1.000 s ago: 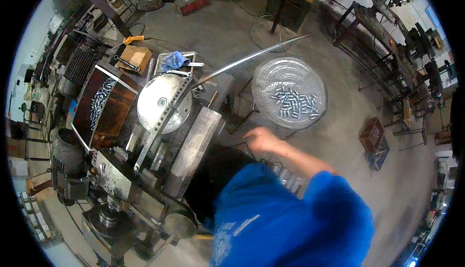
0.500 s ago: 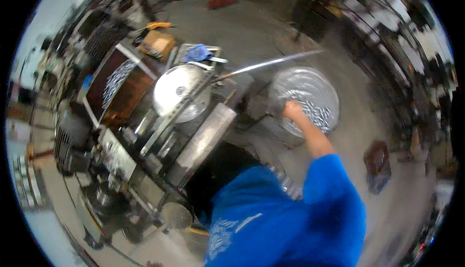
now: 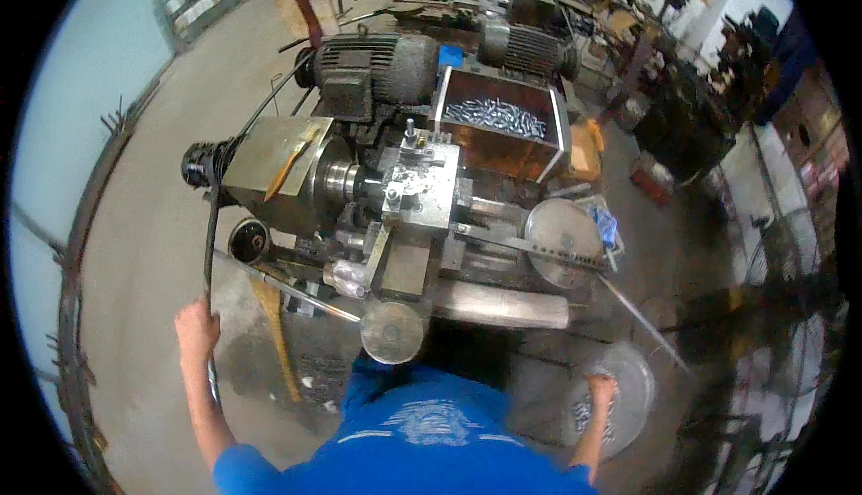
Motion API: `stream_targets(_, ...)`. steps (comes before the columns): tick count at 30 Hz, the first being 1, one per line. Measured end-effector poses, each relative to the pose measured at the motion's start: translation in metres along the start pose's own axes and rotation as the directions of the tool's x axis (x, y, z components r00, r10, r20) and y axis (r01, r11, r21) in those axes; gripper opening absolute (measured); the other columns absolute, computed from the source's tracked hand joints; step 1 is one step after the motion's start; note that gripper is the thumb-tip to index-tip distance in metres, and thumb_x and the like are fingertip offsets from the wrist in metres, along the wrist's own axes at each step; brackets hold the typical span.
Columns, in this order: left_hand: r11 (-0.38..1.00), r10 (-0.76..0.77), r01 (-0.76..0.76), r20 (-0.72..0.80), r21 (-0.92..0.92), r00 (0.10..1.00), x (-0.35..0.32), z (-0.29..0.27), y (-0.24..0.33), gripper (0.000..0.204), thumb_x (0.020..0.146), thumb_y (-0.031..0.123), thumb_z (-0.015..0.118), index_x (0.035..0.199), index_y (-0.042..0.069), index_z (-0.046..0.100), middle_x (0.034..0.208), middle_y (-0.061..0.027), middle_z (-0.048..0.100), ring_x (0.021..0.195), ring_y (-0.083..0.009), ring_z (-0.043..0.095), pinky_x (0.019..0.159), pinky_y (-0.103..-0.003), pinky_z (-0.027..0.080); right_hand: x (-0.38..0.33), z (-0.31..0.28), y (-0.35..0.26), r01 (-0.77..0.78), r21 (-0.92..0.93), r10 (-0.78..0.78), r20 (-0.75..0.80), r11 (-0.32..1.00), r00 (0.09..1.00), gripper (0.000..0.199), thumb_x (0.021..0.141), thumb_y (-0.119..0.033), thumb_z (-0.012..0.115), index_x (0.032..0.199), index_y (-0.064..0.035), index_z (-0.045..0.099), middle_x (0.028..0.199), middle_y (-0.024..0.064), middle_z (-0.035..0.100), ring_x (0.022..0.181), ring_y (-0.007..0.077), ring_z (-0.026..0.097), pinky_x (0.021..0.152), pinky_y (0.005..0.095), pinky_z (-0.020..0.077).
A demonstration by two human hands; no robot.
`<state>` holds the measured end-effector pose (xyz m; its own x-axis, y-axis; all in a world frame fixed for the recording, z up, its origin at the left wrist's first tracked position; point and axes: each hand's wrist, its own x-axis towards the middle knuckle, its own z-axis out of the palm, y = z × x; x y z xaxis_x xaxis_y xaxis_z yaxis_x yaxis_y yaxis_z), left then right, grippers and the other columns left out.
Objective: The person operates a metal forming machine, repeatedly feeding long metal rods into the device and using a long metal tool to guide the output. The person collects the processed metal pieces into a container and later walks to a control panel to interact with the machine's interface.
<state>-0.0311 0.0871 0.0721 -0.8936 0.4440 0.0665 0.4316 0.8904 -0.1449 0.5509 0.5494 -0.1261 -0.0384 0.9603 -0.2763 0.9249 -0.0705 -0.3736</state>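
My left hand (image 3: 196,324) is closed around a long dark lever (image 3: 212,244) that reaches down along the left end of a small lathe-like machine. At lower right, my right hand (image 3: 602,389) is closed over a round metal basin (image 3: 642,387). Small shiny metal pieces (image 3: 584,419) lie in the basin beside that hand. Whatever the right fingers hold is hidden. Ahead of me stand the machine's headstock (image 3: 287,172) and its tool block (image 3: 422,185). A round disc (image 3: 392,333) sits close in front of my body.
A rusty open box (image 3: 503,149) of many small metal pieces stands behind the tool block. Electric motors (image 3: 377,69) sit at the back. A round plate (image 3: 561,239) is at right, and a thin rod (image 3: 642,320) slants out over the floor near the basin.
My view has swung left, so the machine now lies straight ahead. My left hand has come into view on the lever. My right hand is still at the basin, fingers closed.
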Motion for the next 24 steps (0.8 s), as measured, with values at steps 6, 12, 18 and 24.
stream_targets(6,0.201,0.237,0.009,0.057,-0.98,0.97,0.018,-0.057,0.141,0.024,0.08,0.01,0.055,0.101,-0.001,0.058,0.076,-0.0065,0.064,0.069,-0.0115,0.06,0.066,-0.026,0.047,-0.052,-0.018,-0.192,0.546,0.648,-0.727,0.018,0.531,0.687,0.033,0.052,-0.005,0.056,0.082,-0.0047,0.069,0.102,0.0157,0.059,0.096,0.0252,0.055,0.083,0.0299,0.0414)
stream_targets(12,-0.213,0.753,0.273,0.02,-0.938,0.658,0.007,-0.01,0.269,0.039,0.088,0.033,0.049,0.094,-0.004,0.059,0.074,-0.0087,0.062,0.07,-0.0143,0.059,0.066,-0.026,0.046,-0.134,-0.026,-0.368,0.834,0.549,-0.979,-0.195,-0.06,0.057,0.04,0.05,-0.019,0.058,0.086,-0.0059,0.066,0.104,0.0136,0.056,0.096,0.0303,0.05,0.082,0.0368,0.0395)
stream_targets(18,-0.301,0.645,0.247,-0.006,-0.921,0.765,-0.011,-0.022,0.253,0.031,0.085,0.028,0.054,0.08,-0.002,0.062,0.069,-0.0078,0.062,0.061,-0.0135,0.057,0.059,-0.025,0.044,-0.166,-0.017,-0.384,0.853,0.516,-0.956,-0.281,-0.078,0.082,0.032,0.05,-0.013,0.055,0.079,-0.0031,0.063,0.099,0.0155,0.055,0.087,0.0313,0.051,0.077,0.0368,0.0419)
stream_targets(24,0.11,0.486,-0.23,-0.149,-0.967,0.861,-0.006,-0.022,0.241,0.028,0.079,0.027,0.06,0.069,0.001,0.062,0.056,-0.0072,0.058,0.053,-0.0123,0.054,0.05,-0.029,0.042,-0.163,-0.012,-0.391,0.93,0.356,-0.991,-0.124,-0.094,-0.053,0.027,0.052,-0.012,0.056,0.076,-0.0007,0.06,0.091,0.0167,0.054,0.082,0.0329,0.051,0.071,0.038,0.0443)
